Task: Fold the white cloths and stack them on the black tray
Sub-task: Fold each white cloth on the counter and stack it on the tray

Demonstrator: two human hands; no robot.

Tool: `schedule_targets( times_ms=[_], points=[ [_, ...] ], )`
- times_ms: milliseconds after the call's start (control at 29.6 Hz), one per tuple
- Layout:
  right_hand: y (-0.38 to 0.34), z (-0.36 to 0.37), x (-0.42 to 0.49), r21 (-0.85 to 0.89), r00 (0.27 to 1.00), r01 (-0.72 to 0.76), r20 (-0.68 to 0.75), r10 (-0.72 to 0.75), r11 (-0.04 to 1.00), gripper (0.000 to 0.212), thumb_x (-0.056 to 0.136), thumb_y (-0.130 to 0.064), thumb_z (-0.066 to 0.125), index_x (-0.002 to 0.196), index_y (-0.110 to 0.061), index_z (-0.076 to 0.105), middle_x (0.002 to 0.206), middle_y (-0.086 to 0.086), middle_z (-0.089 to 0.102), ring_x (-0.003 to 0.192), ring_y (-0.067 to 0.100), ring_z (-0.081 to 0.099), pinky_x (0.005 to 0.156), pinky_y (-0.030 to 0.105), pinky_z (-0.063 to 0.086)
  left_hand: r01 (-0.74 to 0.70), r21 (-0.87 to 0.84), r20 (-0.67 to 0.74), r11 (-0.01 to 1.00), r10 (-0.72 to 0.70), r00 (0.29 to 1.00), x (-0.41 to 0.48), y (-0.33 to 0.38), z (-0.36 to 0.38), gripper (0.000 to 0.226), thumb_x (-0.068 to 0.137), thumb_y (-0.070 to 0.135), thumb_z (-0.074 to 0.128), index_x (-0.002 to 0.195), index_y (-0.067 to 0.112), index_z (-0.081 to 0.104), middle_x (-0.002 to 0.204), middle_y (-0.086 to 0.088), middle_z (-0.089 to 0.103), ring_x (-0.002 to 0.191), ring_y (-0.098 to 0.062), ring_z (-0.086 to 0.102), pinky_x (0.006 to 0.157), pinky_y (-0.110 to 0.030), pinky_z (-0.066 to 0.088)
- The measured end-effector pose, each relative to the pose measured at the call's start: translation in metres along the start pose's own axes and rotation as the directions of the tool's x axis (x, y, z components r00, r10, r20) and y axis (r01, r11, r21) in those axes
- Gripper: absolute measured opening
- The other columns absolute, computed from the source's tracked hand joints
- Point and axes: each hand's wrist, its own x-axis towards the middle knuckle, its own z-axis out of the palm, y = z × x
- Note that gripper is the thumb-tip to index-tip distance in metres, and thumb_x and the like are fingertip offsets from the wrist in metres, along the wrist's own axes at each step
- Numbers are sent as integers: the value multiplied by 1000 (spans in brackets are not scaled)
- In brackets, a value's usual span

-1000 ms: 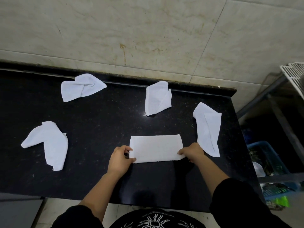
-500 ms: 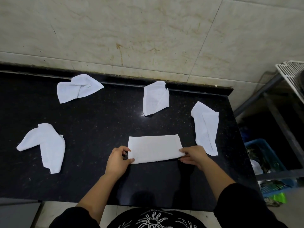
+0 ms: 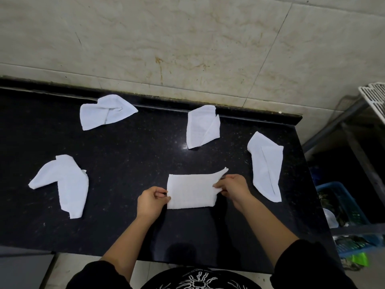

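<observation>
A person folds a white rectangular cloth (image 3: 190,190) on a black speckled stone surface (image 3: 133,155), one cloth into a job of five. The left hand (image 3: 152,202) is closed in a pinch on the cloth's near-left edge, pinning it flat; the right hand (image 3: 233,187) grips the opposite end, which is raised off the surface with its far corner curling up, apparently starting a fold across toward the left hand.

The cloth already lies as a narrow strip, so one fold looks done and at least one remains. No black tray can be seen, and nothing is stacked.

Four more white cloths lie loose and crumpled: one (image 3: 267,165) just beyond the right hand on its outer side, one (image 3: 201,126) farther ahead between the hands, one (image 3: 106,111) far ahead of the left hand, and one (image 3: 62,184) well out to that hand's outer side. None crowds the cloth in hand. A blue plastic crate (image 3: 341,203) sits below the surface, past the right hand.
</observation>
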Motion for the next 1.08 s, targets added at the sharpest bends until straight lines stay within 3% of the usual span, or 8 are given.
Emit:
schedule_targets(
  times_ms=[101,236,439,540,743,878,979,1080],
  points=[
    [-9,31,-6,-93,997,28,80,-21,995,8,76,4,69,80,-2,65,81,12,60,69,18,56,58,26,49,1,-14,-10,1000,-1,1000,0,1,-1,19,79,13,77,96,13,69,86,2,67,80,-10,63,68,-17,45],
    [-6,70,-6,-280,991,60,129,-24,958,8,77,-1,70,85,-2,67,76,10,62,60,17,58,70,34,56,-6,-26,-9,1000,6,1000,-2,0,-2,18,77,14,79,93,14,70,84,3,68,79,-9,64,69,-15,45],
    [3,102,-12,-461,978,174,186,-97,870,10,83,-3,64,83,-11,57,85,5,57,79,15,55,67,26,50,-6,-51,4,999,6,1000,-2,1,-4,16,77,13,78,89,16,68,80,8,66,75,-3,61,64,-7,41],
    [9,110,-11,-469,979,174,180,-99,866,12,82,-5,65,93,-10,62,94,0,59,94,19,61,83,33,52,-15,-53,7,998,16,1000,-3,1,-5,15,78,12,78,89,15,68,79,9,66,74,-1,61,65,-6,41],
    [19,113,-9,-506,967,171,251,-45,845,24,81,-5,64,104,-11,63,96,1,61,99,23,63,84,33,55,-37,-20,39,999,38,999,0,-5,-9,15,88,8,64,100,10,72,86,5,69,82,-4,63,70,-6,43],
    [10,101,-6,-423,952,158,305,-23,892,12,83,-4,63,91,-13,67,81,-3,61,78,12,59,64,25,54,-25,-23,58,999,26,998,1,-4,-12,16,92,14,59,101,13,72,94,1,72,91,-12,66,82,-22,51],
    [-3,79,2,-300,982,122,178,-70,946,13,84,-1,59,86,-8,69,78,2,65,65,11,58,54,20,46,3,-66,42,998,0,999,-1,3,-10,18,89,31,65,96,15,70,90,4,70,87,-11,66,69,-17,47],
    [3,55,18,-281,999,48,8,-48,959,8,81,-4,61,81,-9,67,86,10,71,69,19,64,62,32,54,-8,-11,59,1000,9,998,-2,8,-7,28,81,39,74,96,18,63,86,5,66,79,-5,61,61,-12,42]
  ],
)
